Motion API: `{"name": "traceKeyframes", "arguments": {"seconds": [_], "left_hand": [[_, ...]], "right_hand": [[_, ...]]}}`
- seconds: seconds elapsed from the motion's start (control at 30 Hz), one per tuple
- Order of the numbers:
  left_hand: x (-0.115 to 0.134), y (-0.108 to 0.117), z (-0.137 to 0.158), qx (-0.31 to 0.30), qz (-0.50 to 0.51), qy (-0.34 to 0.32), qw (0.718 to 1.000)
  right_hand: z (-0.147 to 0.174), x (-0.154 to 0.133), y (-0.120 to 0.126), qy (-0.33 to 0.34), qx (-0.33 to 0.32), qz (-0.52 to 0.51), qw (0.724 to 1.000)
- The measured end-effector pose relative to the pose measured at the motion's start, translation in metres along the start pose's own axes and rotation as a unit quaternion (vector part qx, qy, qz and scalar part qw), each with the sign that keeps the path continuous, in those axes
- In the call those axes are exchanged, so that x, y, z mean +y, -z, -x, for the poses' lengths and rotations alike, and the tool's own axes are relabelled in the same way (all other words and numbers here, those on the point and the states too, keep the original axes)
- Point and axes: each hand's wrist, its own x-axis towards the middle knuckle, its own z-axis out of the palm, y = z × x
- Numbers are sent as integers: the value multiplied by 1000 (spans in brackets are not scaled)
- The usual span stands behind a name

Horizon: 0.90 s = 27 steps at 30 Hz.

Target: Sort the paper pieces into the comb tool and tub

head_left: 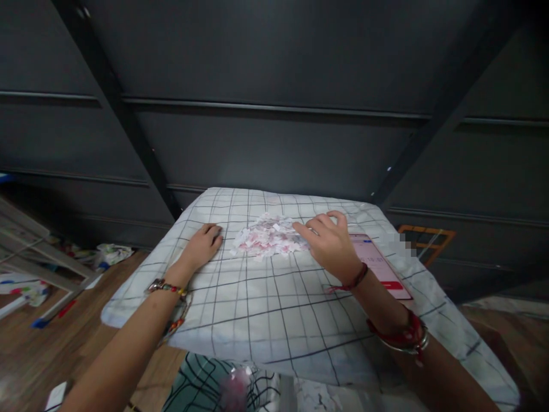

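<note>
Handling first: the loose, low heap of small white, grey and pinkish-red scraps point(272, 236), apparently torn or cut paper, lies on the white cloth with dark grid lines point(266, 312), toward its far half and between your two hands. You can expect each scrap to be very light and limp, with next to no stiffness, easily creased or torn further and easily shifted by a breath or a sleeve. Slipperiness is hard to judge; dry pieces probably slide over one another, so the heap likely spreads rather than lifts as one body. Your best hold on a single scrap is a gentle fingertip pinch at a raised edge; for a quantity, a loose scoop from the rim with both palms seems safer than a squeeze from the top. Appearance: the heap is wider than it is tall, ragged at the margin, paler and greyer at the back, with the pinkish-red patches mostly toward the front and left; any print on the pieces is too small for you to read. Hands: your left hand point(205, 246) rests on the cloth beside the heap, apart from it, half-open with fingers loosely bent and nothing visible in it. Your right hand point(328, 243) is at the heap's right edge, fingers bent and partly spread; you cannot tell whether a scrap sits at its fingertips. Just beyond that wrist lies a flat phone with a lit screen point(377, 263).
</note>
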Motion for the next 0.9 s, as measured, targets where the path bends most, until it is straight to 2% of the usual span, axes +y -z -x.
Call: {"name": "traceKeyframes", "arguments": {"seconds": [0.17, 0.3, 0.43, 0.53, 0.63, 0.7, 0.8, 0.9], "left_hand": [[0, 1, 1, -4, 1, 8, 1000], [2, 3, 1, -6, -13, 11, 1000], [6, 6, 2, -24, -49, 9, 998], [13, 11, 2, -44, -85, 5, 995], [23, 17, 1, -71, -128, 12, 989], [30, 21, 0, -89, -157, 12, 984], [37, 26, -2, -95, -183, 8, 978], [42, 31, -4, -105, -194, 16, 975]], "right_hand": [[10, 8, 0, -1, -10, -50, 999], [13, 9, -3, -24, 3, -35, 999], [13, 11, -1, 1, -18, -58, 998], [12, 13, 4, 0, -1, -80, 997], [12, 14, 4, -28, 30, -71, 997], [13, 14, 2, -37, 24, -60, 997], [14, 15, 0, -14, 4, -74, 997], [14, 18, 2, 0, 12, -99, 995]]}}
